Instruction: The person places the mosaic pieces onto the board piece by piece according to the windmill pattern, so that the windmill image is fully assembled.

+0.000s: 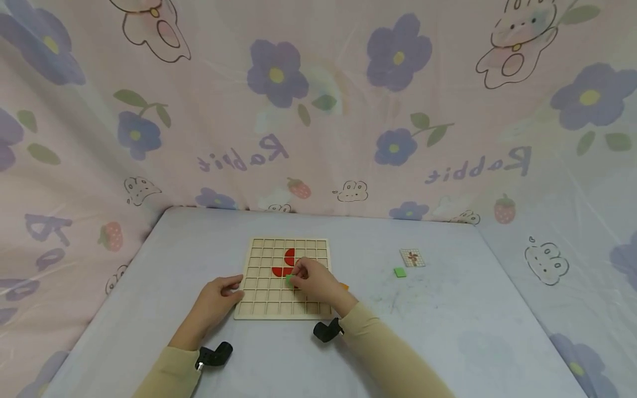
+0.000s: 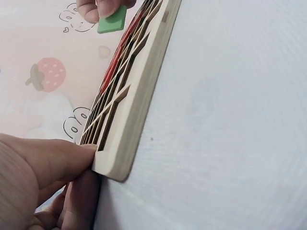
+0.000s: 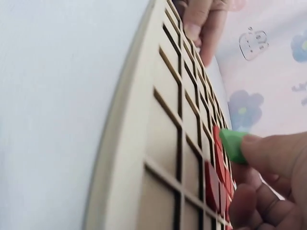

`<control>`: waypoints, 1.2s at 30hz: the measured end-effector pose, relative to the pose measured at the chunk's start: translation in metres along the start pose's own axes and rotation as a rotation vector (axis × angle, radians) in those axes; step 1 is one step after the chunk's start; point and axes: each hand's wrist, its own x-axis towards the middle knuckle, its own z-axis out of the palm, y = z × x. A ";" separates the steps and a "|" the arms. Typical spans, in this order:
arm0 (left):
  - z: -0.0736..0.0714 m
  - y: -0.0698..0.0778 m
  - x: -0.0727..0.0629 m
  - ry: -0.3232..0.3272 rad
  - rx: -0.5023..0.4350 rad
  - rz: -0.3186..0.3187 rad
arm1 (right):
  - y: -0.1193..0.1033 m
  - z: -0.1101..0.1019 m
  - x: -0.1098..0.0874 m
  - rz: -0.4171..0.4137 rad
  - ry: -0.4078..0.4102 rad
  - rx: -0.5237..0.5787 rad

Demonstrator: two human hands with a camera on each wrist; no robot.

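Note:
A pale wooden grid board (image 1: 259, 310) lies on the white-covered table. My right hand (image 1: 316, 282) is over its middle, pinching a small green square tile (image 3: 232, 145) between thumb and fingers. In the left wrist view the green tile (image 2: 112, 20) shows just above the grid. Red curved pieces (image 1: 282, 271) sit in cells close to the right fingertips, partly hidden by the hand. My left hand (image 1: 216, 303) grips the board's left edge, its thumb (image 2: 72, 152) on the rim and the other fingers curled at the side.
Right of the board lie another green tile (image 1: 400, 272) and a small card (image 1: 412, 257) printed with a grid pattern. Something orange (image 1: 344, 286) shows beside the right wrist at the board's edge. A patterned cloth (image 1: 348, 138) hangs behind the table.

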 end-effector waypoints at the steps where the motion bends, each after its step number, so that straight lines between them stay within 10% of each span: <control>1: 0.000 0.000 0.000 0.000 -0.002 -0.001 | -0.002 0.002 0.000 0.002 0.000 -0.015; 36: -0.001 0.003 -0.001 0.004 -0.001 0.009 | -0.008 0.001 -0.003 0.020 0.085 -0.135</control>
